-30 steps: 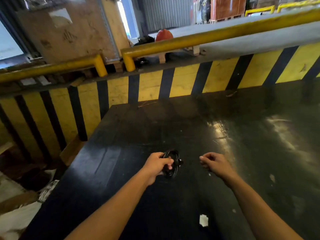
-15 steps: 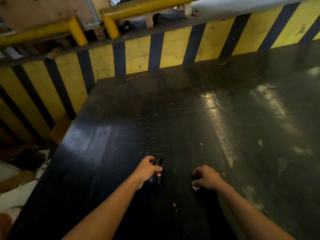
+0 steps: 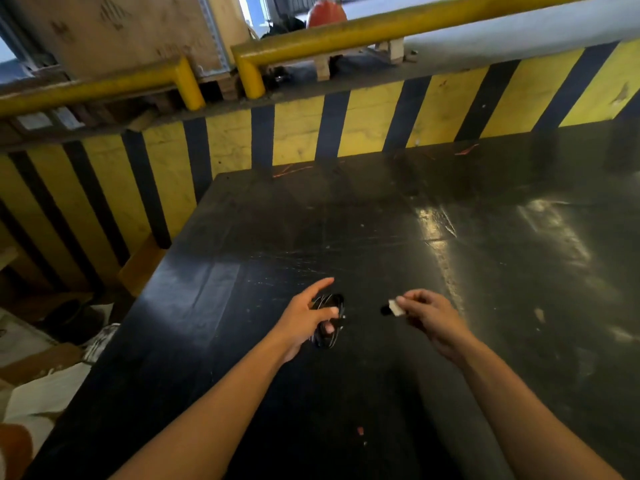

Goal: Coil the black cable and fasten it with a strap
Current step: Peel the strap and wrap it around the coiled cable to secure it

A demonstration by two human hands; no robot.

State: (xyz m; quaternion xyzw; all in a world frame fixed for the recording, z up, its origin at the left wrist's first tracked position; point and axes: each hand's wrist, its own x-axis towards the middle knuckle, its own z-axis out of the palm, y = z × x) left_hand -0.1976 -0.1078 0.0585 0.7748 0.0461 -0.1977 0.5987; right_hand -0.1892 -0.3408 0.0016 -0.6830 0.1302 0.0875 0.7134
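The black cable (image 3: 327,320) is already wound into a small coil and it sits in the left hand (image 3: 304,320), above the dark table (image 3: 346,230); the thumb and the lower fingers close around the bundle, while the index finger points out free toward the far side. The right hand (image 3: 429,315) is near it but apart, with the fingers pinched on the strap (image 3: 393,308), a short piece with a pale part at the fingertips and a dark end that sticks out toward the coil. I judge that the step in hand is to bring the strap to the coil and wrap it. To do it well, the left hand should keep the loops pressed together so they do not spring open, and offer one side of the coil free of fingers. The right hand should pass the dark end through the middle, pull it snug around all the loops and then close it on itself
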